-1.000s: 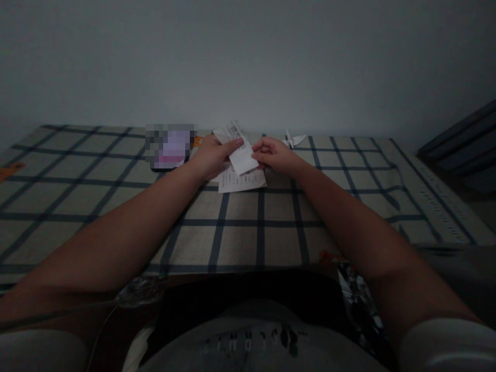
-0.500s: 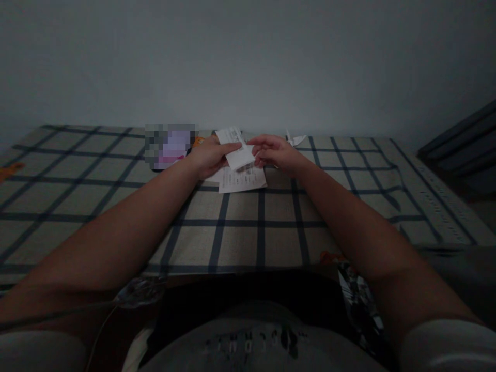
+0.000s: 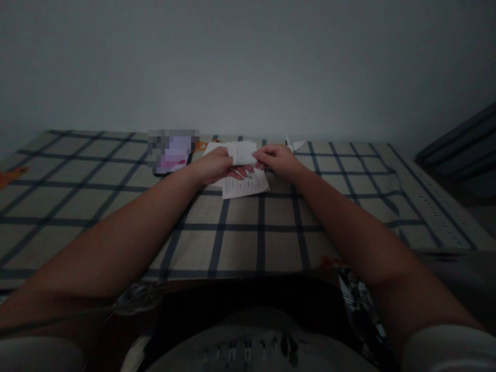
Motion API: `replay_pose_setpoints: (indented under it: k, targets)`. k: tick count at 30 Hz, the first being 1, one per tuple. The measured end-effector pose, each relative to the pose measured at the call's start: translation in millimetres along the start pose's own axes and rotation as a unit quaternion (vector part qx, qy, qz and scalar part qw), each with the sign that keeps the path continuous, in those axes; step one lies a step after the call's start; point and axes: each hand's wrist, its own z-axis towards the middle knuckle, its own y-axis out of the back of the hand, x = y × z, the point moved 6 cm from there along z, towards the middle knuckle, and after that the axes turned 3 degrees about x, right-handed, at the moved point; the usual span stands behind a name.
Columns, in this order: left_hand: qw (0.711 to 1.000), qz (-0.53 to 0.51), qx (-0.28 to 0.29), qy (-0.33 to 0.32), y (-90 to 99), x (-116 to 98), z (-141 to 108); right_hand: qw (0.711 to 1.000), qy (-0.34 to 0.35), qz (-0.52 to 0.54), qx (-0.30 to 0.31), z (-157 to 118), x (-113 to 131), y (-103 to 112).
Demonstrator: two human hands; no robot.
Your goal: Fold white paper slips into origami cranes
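Note:
Between my hands is a small folded white paper slip (image 3: 244, 153) with faint print. My left hand (image 3: 215, 165) grips its left end, thumb on top and fingers beneath. The fingertips of my right hand (image 3: 277, 157) pinch its right edge. Under the hands, a printed sheet of paper (image 3: 250, 186) lies on the checked tablecloth, partly hidden by my left fingers. More white paper (image 3: 211, 149) shows behind and beside my left hand.
A phone (image 3: 174, 155) with a purple-pink, partly pixelated screen lies left of my left hand. A crumpled white scrap (image 3: 297, 145) sits behind my right hand. The checked tablecloth (image 3: 240, 243) reaches the wall (image 3: 248, 72). A clear plastic wrapper (image 3: 139, 298) is near my left forearm.
The paper slip has turned from slanted to nearly level and sits lower between the hands. My right hand, apart from it before, now pinches its right edge.

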Motion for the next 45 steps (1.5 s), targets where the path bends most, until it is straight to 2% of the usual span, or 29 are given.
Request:
replay_pose_setpoints:
  k: [7,12,18,26,30,39,45]
  targets:
    - [0.999,0.021,0.035,-0.001,-5.3,-1,-3,0.998,0.008,0.067,-0.017,5,-2,-3]
    - [0.999,0.034,0.028,0.012,-6.0,0,-3,0.995,-0.019,0.1,-0.013,6,-2,-6]
    - [0.999,0.043,0.027,0.009,-8.2,-3,-3,0.998,-0.018,0.067,-0.01,-1,6,-5]
    - [0.999,-0.032,-0.012,-0.012,-0.8,-1,5,0.998,-0.02,0.042,-0.042,2,1,2]
    - [0.999,-0.003,-0.02,-0.037,-0.6,-4,2,0.998,-0.019,0.044,-0.046,2,-1,2]
    - [0.999,0.033,-0.038,-0.021,6.1,3,5,0.998,-0.022,0.024,-0.045,-2,9,1]
    - [0.997,0.062,-0.034,-0.001,2.4,1,1,0.999,-0.01,0.013,-0.032,-1,7,1]
